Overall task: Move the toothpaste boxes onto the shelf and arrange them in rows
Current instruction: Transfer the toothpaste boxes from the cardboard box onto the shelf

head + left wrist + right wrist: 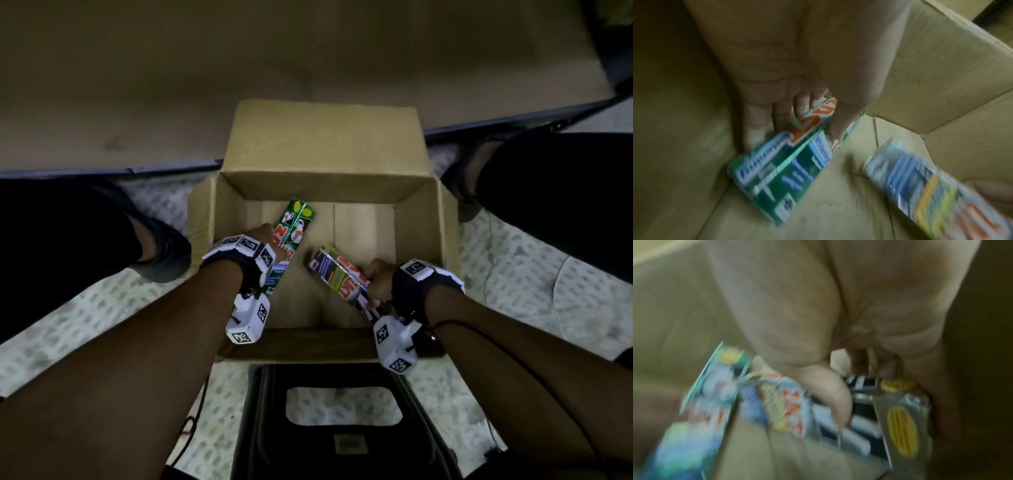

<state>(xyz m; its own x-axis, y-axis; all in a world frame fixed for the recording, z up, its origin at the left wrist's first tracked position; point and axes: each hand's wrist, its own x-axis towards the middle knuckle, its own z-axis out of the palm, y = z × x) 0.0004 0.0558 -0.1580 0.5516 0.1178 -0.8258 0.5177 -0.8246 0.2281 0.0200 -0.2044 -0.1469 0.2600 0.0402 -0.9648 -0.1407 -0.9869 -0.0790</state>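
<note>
Fingers and thumb of the left hand (pixel 265 236) pinch the green toothpaste boxes (pixel 293 228) along their long edges, fingers beneath and thumb on top, over the floor of the open cardboard carton (pixel 416 219). Glossy printed card, long and flat-sided, they slant away from the wrist. Just beside them, apart, the right hand (pixel 378 279) curls round the red-and-white toothpaste boxes (pixel 337 274), seemingly film-wrapped. Corrugated brown walls surround both.

Carton (pixel 325 144) at 12 o'clock before stool (pixel 342 445), shelf (pixel 137 85) behind; inside, left hand (pixel 265 236) holds pack (pixel 294 226) at 9, right hand (pixel 378 277) holds pack (pixel 337 274) at 3.
</note>
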